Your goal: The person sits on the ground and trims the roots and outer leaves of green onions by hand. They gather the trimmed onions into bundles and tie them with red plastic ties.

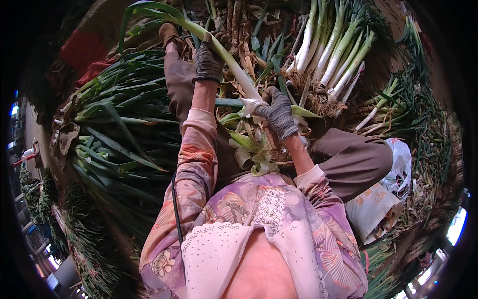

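Observation:
A long green onion stalk (pixel 235 69) slants across the space before me, its green leaves bent over at the upper left. My left hand (pixel 209 59), in a grey knit glove, is closed around the stalk's pale green part. Lower down, my right hand (pixel 278 110), gloved the same way, grips the white lower end, where a loose strip of outer skin (pixel 251 106) stands away. Its roots are hidden by the right hand. Peeled leaves and skins (pixel 257 145) lie in my lap below the right hand.
Several white-stemmed onions with roots (pixel 336 56) lie at the upper right. A large heap of onions (pixel 123 112) fills the left. Dry leaf litter (pixel 248 56) covers the ground ahead. By my right knee are a white plastic bag (pixel 399 164) and a printed bag (pixel 373 211).

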Tool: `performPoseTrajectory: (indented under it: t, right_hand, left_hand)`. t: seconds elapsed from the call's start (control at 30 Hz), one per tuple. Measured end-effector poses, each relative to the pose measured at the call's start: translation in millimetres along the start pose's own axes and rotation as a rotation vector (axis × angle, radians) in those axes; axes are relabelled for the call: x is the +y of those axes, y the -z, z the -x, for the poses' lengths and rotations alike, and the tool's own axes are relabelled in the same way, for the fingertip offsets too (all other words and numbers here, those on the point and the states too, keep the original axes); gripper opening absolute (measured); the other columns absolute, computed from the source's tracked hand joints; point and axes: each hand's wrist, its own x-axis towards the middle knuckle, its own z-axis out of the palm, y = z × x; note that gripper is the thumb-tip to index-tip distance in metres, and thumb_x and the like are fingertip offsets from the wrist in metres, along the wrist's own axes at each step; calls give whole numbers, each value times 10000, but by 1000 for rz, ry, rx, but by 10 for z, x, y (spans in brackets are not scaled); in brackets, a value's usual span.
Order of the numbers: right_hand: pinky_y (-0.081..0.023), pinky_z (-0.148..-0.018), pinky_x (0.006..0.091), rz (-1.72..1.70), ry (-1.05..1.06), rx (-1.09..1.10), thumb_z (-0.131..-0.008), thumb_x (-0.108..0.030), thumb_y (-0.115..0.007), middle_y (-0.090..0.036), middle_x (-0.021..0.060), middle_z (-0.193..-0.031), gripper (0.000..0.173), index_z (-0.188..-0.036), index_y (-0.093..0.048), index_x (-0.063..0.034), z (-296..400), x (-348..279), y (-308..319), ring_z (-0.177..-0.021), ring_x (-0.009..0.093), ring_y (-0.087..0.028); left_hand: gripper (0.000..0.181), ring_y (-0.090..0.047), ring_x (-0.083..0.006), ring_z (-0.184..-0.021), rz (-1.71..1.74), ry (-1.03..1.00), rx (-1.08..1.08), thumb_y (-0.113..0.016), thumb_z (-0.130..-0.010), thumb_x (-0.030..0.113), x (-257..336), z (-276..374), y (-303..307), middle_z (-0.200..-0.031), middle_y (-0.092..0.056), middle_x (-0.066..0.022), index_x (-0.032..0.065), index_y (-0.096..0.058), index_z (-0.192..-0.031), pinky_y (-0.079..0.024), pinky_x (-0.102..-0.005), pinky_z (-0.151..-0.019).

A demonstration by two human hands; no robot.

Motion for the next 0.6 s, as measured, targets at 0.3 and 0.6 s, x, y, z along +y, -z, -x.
performPoseTrajectory:
  t: [0.3, 0.6]
  right_hand:
    - [-421, -722, 385, 470, 688, 80, -624, -116, -674, -536, 124, -797, 244, -819, -544, -48, 111, -41, -42, -769, 319, -512]
    - [-476, -736, 225, -915, -2, 164, -762, -84, -568, -538, 12, -923, 250, -999, -498, -50, 617, -122, 170, -804, 97, -537]
  left_hand:
    - [202, -612, -255, -611, -146, -3, 283, -553, -859, 215, -121, -77, 301, -771, -612, -120, 30, -517, -931, -549, -354, -556]
    - [331, -452, -194, -437, -379, -121, 485, -530, -869, 337, 312, -272, 320, -566, -501, -63, 27, -512, -754, -418, -319, -404]
